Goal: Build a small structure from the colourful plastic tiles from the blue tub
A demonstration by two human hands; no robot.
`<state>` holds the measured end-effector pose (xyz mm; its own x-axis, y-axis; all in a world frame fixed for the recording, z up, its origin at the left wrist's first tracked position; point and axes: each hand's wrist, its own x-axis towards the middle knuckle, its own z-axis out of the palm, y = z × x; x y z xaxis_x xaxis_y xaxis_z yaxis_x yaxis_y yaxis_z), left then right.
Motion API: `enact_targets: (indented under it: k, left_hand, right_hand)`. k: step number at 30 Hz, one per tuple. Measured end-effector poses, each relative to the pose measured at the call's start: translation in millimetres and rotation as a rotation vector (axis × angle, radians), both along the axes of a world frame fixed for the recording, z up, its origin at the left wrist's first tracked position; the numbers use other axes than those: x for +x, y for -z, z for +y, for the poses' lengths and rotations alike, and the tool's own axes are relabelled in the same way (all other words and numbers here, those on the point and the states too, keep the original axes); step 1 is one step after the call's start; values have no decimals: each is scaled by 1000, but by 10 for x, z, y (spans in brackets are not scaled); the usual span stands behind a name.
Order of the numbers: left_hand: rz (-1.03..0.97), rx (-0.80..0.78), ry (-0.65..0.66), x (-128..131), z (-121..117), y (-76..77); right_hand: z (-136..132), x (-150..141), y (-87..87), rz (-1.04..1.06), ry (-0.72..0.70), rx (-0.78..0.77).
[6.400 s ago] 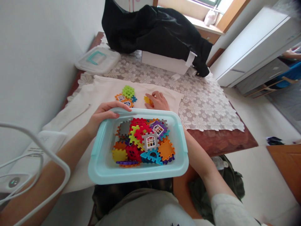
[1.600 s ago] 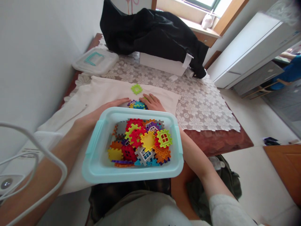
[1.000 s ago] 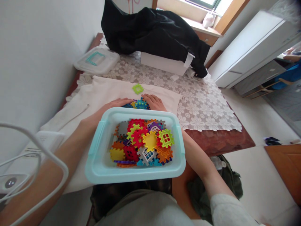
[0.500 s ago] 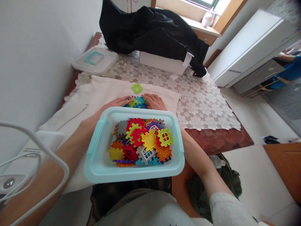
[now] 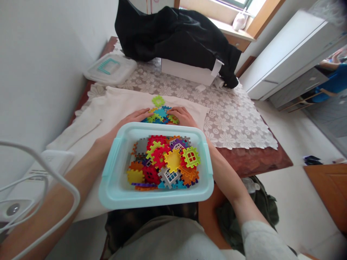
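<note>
A heap of colourful interlocking plastic tiles point(image 5: 160, 113) lies on the white cloth point(image 5: 119, 99), just beyond a light-blue plastic bin point(image 5: 114, 196). My left hand point(image 5: 137, 115) rests against the left side of the heap with its fingers stretched out. On the other side, my right hand point(image 5: 183, 116) lies over the edge of the heap, fingers extended and touching tiles. The bin's far wall hides part of the heap and of both hands. Inside the bin are mixed tiles point(image 5: 162, 162), some with window shapes. One lime-green tile point(image 5: 158, 100) lies apart behind the heap.
A clear lid with a teal handle point(image 5: 111, 68) lies at the back left. Black fabric point(image 5: 179, 36) covers a white box point(image 5: 187, 70). White window-shaped pieces point(image 5: 214, 109) lie on the lace tablecloth point(image 5: 230, 126). A white cable point(image 5: 67, 187) loops at left. Someone in blue point(image 5: 333, 81) is at far right.
My right hand has shifted slightly right, and the heap between my hands has spread, showing more tiles. The person at far right has raised a hand.
</note>
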<state>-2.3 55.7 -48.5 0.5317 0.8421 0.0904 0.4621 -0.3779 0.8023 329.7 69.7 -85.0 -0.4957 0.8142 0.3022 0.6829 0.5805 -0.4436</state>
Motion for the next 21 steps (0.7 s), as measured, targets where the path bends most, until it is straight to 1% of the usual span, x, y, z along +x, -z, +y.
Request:
enact_targets:
  k: [1, 3, 5, 6, 8, 10, 12, 16, 19, 21]
  left_hand:
    - [-23, 5, -36, 24, -10, -23]
    - [-114, 12, -147, 74, -38, -83]
    - [-321, -35, -264, 106, -75, -154]
    - [-451, -104, -288, 110, -98, -190]
    - [-679, -303, -250, 92, -154, -257]
    - [-789, -468, -160, 52, -230, -312]
    - [-792, -546, -97, 14, -324, -355]
    - [-708, -692, -14, -10, -512, -439]
    - [-613, -796, -37, 8, -600, -501]
    - [-567, -800, -70, 26, -623, -524]
  right_hand:
    - [19, 6, 32, 21, 5, 8]
    - [54, 15, 91, 52, 22, 25]
    - [78, 17, 124, 61, 48, 34]
    - [81, 13, 128, 55, 66, 33]
    - [68, -2, 111, 26, 111, 27]
    - [35, -24, 78, -12, 162, 30]
    - [-5, -42, 49, -40, 211, 48]
    - [-49, -50, 44, -44, 292, 65]
    - [-50, -44, 59, -67, 306, 19]
    - [-52, -36, 58, -76, 308, 3]
